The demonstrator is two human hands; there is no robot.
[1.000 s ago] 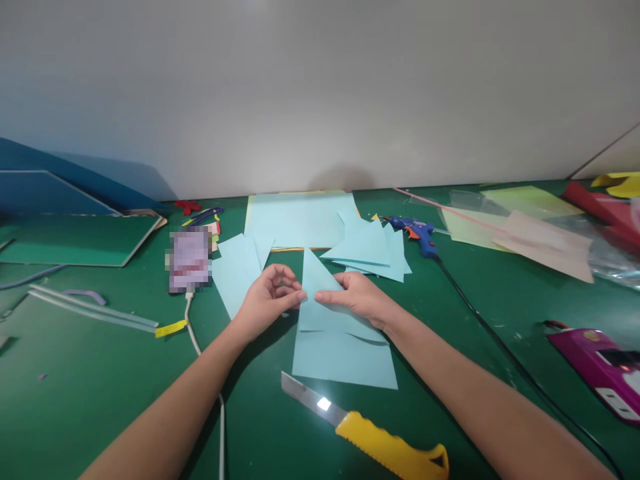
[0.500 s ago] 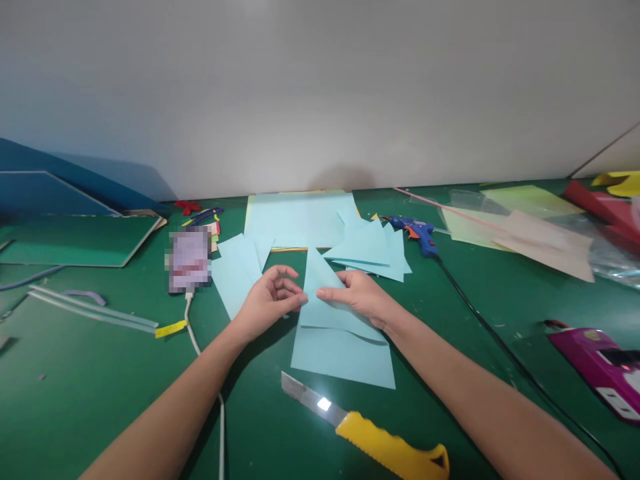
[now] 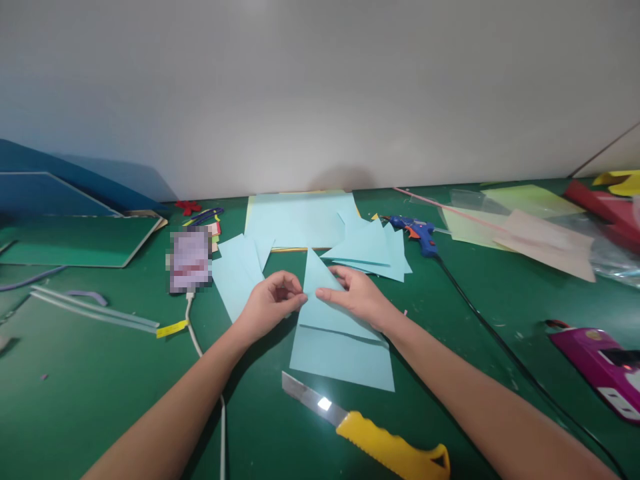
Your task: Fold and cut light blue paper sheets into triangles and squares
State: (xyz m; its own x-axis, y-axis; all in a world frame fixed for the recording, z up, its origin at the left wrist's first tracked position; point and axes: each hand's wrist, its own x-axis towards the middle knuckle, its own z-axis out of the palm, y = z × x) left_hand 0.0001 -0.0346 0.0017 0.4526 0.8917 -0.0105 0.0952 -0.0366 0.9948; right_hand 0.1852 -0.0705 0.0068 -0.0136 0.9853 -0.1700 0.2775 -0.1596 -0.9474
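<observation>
A light blue sheet of paper (image 3: 340, 353) lies on the green table (image 3: 100, 387), its upper part folded into a triangle pointing away from me. My left hand (image 3: 267, 303) pinches the triangle's left edge with thumb and fingers. My right hand (image 3: 357, 293) rests on the fold, fingers pressed on the paper with the fingertips meeting the left hand. A yellow-handled utility knife (image 3: 370, 433) with its blade extended lies just in front of the sheet.
More blue sheets (image 3: 300, 217) and folded triangles (image 3: 370, 250) lie behind the hands. A blue glue gun (image 3: 417, 233) with a black cord is at right, a magenta device (image 3: 600, 363) far right, a white cable (image 3: 197, 337) at left, and coloured papers (image 3: 525, 230) at back right.
Both hands have shifted slightly on the fold, and the sheet has turned a little; the left fingers have closed more on the paper's edge.
</observation>
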